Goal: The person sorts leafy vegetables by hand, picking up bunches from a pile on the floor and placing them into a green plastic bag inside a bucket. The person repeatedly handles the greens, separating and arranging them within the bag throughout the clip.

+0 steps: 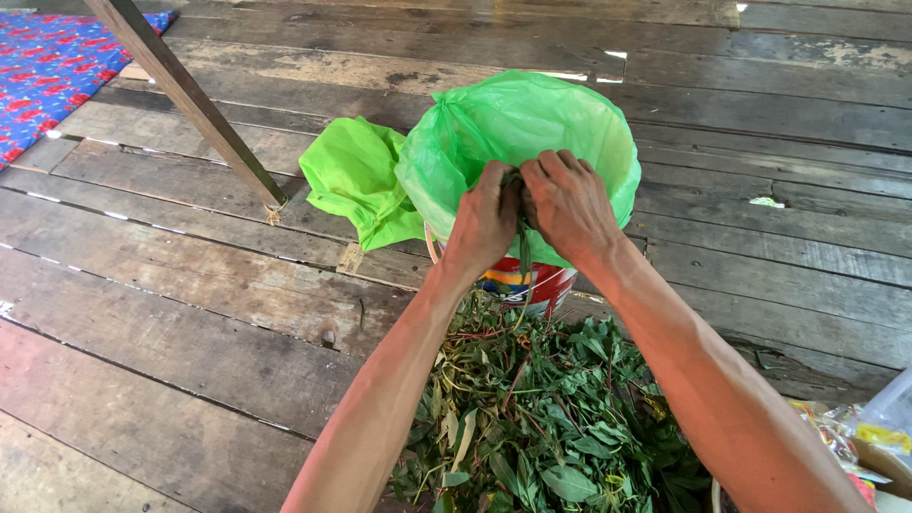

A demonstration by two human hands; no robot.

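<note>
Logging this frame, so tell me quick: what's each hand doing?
Left hand: closed, pinching a leafy sprig over the green-lined bucket.
Right hand: closed on the same sprig.

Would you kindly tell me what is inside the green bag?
The green bag lines a bucket. Both hands, left and right, hold a leafy stem over its opening; the contents are hidden behind the hands and the plastic.

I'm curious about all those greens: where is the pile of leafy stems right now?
In the head view, the pile of leafy stems lies at the bottom centre, between the person's forearms, just in front of the bucket lined with a green plastic bag.
</note>
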